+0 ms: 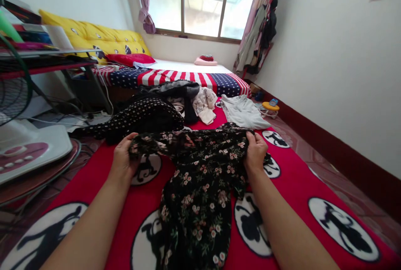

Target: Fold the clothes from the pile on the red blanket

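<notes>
A black garment with small pink flowers (200,182) lies spread lengthwise on a red blanket (291,186) with black-and-white round cartoon prints. My left hand (123,159) is closed on the garment's left top edge. My right hand (255,151) grips its right top edge, fingers curled into the cloth. Both forearms reach forward from the bottom of the view.
A black polka-dot garment (140,117), a dark and cream clothes heap (191,97) and a grey top (242,111) lie beyond. A flag-patterned mattress (188,77) with yellow pillows (97,38) stands under the window. A fan (14,86) and its base (28,145) sit left. The wall runs along the right.
</notes>
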A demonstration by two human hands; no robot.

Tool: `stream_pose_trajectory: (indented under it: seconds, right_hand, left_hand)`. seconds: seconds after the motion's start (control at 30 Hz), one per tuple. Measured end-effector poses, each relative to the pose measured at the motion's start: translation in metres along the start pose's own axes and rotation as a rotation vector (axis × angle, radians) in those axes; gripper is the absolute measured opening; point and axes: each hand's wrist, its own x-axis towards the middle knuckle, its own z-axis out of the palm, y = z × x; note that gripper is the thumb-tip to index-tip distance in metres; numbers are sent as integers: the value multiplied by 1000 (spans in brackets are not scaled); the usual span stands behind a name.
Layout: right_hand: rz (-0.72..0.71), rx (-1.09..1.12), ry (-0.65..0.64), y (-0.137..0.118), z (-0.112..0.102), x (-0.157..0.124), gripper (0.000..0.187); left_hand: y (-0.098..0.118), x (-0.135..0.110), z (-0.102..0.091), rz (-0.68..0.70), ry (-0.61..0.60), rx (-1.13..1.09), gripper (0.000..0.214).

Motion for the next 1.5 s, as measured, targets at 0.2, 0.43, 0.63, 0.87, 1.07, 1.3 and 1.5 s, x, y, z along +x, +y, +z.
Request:
stream_pose_trajectory:
  seconds: [0.2,0.43,0.63,0.87,1.07,1.3,1.5]
  right_hand:
    - [0,190,-84,-2,8,-4,34]
    - [-81,-354,-231,26,-4,16,56]
    - [-196,-896,-462,32,-15,13,69]
    - [-239,-1036,-430,35,-14,8,54]
    - [-168,-1002,-406,37,-13,8,54]
    - [-150,-592,-290,45,-13,13,27]
    - [-240,-382,-243,28,-7,6,26]
  left_hand:
    - [-4,1,-2,97,3,-27,29]
    - [-2,-1,-11,622,66,507,56]
    - [8,-61,21,607,-445,761,22]
    - [-16,-146,40,41,-1829,1027,72]
    - [-41,-183,26,312,-1758,1349,24]
    - [37,-107,11,32,-1050,470,26]
    - [55,3,-33,267,-6,440,19]
